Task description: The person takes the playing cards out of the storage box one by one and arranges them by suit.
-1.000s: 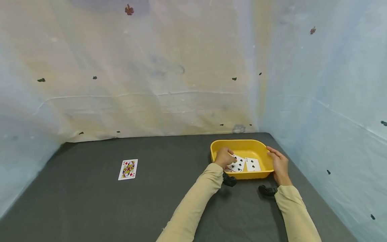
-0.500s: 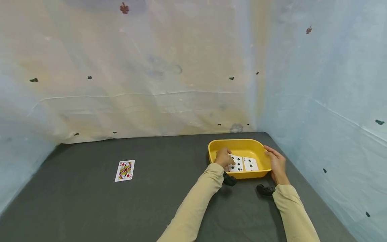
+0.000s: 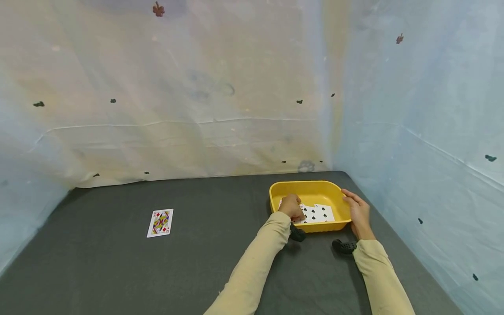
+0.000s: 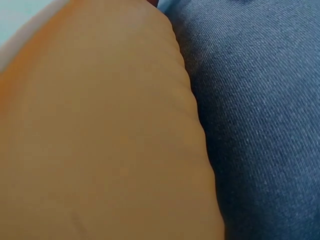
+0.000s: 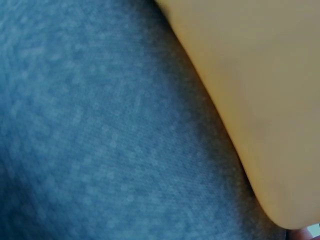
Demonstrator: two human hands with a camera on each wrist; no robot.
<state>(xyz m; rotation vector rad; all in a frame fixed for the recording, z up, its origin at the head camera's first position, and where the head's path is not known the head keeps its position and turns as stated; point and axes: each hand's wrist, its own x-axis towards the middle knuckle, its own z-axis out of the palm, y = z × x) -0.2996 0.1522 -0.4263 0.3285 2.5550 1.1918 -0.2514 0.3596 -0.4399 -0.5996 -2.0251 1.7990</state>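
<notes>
Both my arms reach forward from the lower edge of the head view, each in a long beige sleeve, with a small black camera unit strapped under each wrist.

Left hand (image 3: 292, 207): forearm angled up and to the right, wrist bent downward, fingers curled tight under the palm, knuckles uppermost. What the fingertips pinch I cannot tell from here.

Right hand (image 3: 358, 212): forearm running nearly straight ahead, palm turned inward toward the left hand, fingers extended and held together, thumb on top.

The two hands sit near each other, apart, at about the same reach. Neither wrist view shows any fingers.
</notes>
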